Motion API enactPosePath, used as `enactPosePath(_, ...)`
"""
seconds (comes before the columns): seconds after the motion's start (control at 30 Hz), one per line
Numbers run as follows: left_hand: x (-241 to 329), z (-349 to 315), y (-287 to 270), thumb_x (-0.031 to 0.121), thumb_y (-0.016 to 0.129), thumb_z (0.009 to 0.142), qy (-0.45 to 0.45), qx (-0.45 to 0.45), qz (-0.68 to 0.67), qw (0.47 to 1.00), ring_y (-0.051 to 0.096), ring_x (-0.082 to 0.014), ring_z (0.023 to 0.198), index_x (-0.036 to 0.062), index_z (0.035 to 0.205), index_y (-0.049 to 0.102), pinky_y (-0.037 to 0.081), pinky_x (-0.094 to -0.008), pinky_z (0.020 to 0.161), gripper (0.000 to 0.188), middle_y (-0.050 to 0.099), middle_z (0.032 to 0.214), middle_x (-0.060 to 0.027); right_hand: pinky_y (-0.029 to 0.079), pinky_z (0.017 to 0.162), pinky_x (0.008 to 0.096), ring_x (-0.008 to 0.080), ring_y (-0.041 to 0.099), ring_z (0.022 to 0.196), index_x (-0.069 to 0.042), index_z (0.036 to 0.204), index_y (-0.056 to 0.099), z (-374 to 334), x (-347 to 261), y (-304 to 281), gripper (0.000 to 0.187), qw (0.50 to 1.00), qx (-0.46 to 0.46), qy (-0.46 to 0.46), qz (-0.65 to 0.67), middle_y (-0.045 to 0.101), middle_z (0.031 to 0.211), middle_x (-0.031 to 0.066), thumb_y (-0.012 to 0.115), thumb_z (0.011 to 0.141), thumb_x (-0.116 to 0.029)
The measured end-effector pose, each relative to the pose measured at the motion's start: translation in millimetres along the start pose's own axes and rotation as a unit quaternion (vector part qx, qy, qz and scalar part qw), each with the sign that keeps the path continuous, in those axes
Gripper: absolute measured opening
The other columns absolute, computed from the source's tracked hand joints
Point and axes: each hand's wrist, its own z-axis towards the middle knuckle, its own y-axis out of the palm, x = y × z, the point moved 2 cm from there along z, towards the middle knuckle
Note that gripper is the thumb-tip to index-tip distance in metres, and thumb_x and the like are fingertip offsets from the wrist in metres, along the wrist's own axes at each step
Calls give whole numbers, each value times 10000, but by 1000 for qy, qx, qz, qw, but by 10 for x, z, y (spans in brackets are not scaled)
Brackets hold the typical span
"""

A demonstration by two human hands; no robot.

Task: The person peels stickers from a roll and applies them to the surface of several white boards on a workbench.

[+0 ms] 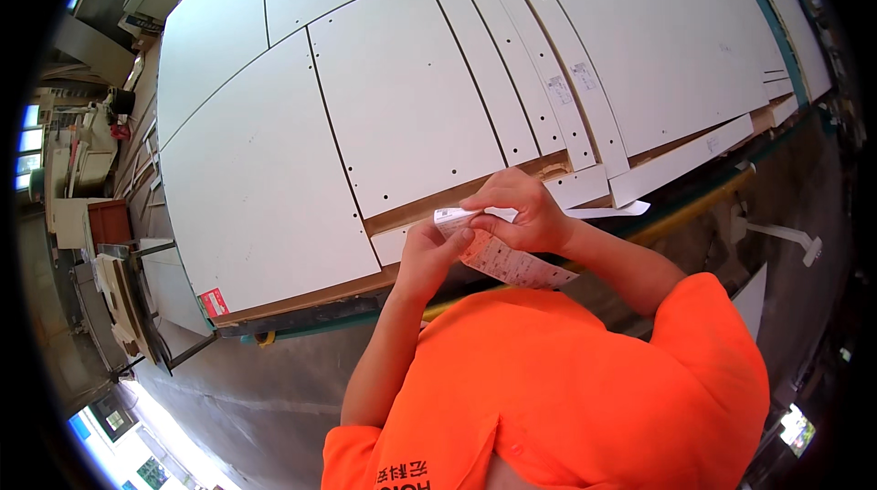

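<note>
Just one printed label strip (512,263) here, held up between one orange shirt (585,380) and a bunch of white panels (402,106), its upper end pinched by two hands, left hand (429,254) and right hand (528,209), close together. Its long axis is slanted, printed tail pointed down to the right, and one red sticker (213,303) can be spotted at the panels' near-left corner

A long, white, printed paper label strip (512,263) bends double, fold toward ten o'clock, tails pointing toward three and four.
</note>
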Motion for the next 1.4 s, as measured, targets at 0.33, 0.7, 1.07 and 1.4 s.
enactPosePath(0.33, -148, 90, 120, 62, 587, 830, -49, -48, 50, 996, 586, -115, 869, -27, 1131, 580, 470, -274, 799, 314, 647, 982, -57, 479, 707, 221, 83, 600, 774, 12, 888, 658, 105, 494, -280, 89, 912, 83, 273, 293, 665, 811, 37, 657, 848, -68)
enactPosePath(0.7, -105, 5, -16, 35, 573, 799, -77, 24, 79, 994, 588, -114, 870, -36, 1119, 597, 467, -268, 798, 328, 654, 969, -67, 488, 731, 350, 246, 617, 754, -94, 770, 596, 748, 1532, -1043, 82, 876, 137, -109, -449, 648, 778, 55, 661, 726, -72)
enactPosePath(1.07, -144, -62, -67, 6, 611, 815, -88, 36, 34, 995, 609, -122, 872, -52, 1086, 596, 484, -278, 798, 277, 659, 993, -84, 471, 845, 351, 219, 623, 826, -83, 786, 637, 564, 1649, -925, 57, 880, 108, -111, -449, 669, 838, 49, 662, 736, -93)
enactPosePath(1.4, -109, -74, -68, -15, 581, 803, -85, 52, 26, 995, 607, -125, 885, -56, 1108, 586, 479, -279, 812, 307, 656, 995, -81, 444, 915, 375, 259, 592, 989, -64, 938, 638, 499, 1579, -882, 197, 900, 52, -20, -432, 646, 1018, 85, 670, 754, -127)
